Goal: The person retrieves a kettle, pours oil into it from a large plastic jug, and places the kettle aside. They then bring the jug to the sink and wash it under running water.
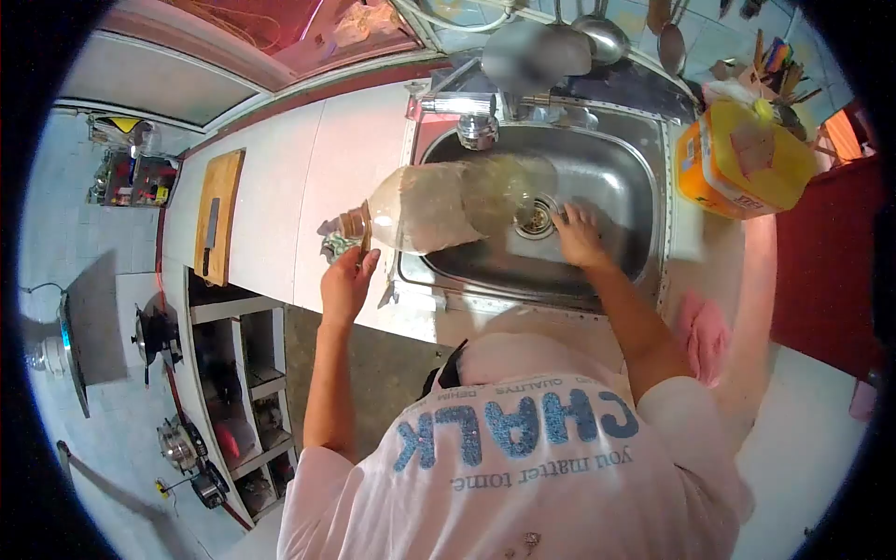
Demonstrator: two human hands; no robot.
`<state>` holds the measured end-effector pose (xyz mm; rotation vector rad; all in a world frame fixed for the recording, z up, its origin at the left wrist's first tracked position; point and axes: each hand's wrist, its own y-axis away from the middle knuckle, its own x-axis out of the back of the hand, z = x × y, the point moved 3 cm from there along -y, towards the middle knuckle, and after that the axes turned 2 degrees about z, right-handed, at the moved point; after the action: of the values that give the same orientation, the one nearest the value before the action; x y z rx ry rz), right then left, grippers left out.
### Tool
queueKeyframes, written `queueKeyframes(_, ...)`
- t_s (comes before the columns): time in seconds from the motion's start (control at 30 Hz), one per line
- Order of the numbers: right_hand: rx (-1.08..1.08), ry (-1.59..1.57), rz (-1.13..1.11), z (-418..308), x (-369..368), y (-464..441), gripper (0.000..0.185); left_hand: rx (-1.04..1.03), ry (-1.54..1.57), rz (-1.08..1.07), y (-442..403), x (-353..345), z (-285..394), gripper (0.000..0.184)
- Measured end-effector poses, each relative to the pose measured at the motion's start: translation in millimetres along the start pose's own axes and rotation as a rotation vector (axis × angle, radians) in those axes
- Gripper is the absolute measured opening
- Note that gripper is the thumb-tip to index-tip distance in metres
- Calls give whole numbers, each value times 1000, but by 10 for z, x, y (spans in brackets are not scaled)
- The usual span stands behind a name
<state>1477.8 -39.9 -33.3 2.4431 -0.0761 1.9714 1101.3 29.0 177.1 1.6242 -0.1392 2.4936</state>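
Note:
A large clear plastic bottle (431, 207) lies sideways in the air over the sink's left edge, its base end blurred. My left hand (347, 285) is closed around its neck at the left. A crumpled green and white thing (338, 245) shows beside the neck; whether it is in my hand or on the counter, I cannot tell. Over the steel sink (611, 173), my right hand (581, 238) has its fingers apart near the drain (535, 218), close to the bottle's base. Whether it touches the bottle is unclear. The faucet (478, 131) stands behind the bottle.
A cutting board (224, 177) bearing a knife (211, 238) lies on the left counter. Right of the sink stands a yellow and orange jug (747, 163). A pink cloth (702, 338) is at the front right. Ladles (605, 39) hang behind the sink.

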Motion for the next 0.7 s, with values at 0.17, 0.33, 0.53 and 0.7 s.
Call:
queueKeyframes(0.17,-133,-5,-48,451,-649,95,36,-29,317,-11,40,-426,-241,19)
queueKeyframes(0.33,-625,-573,186,883,-71,-38,25,56,629,-201,52,-965,-69,20)
queueKeyframes(0.53,-770,-1340,469,1169,260,-87,22,259,622,-373,110,-908,86,23)
queueKeyframes(0.7,-684,-1362,429,1028,742,-548,26,176,633,-333,93,-867,114,25)
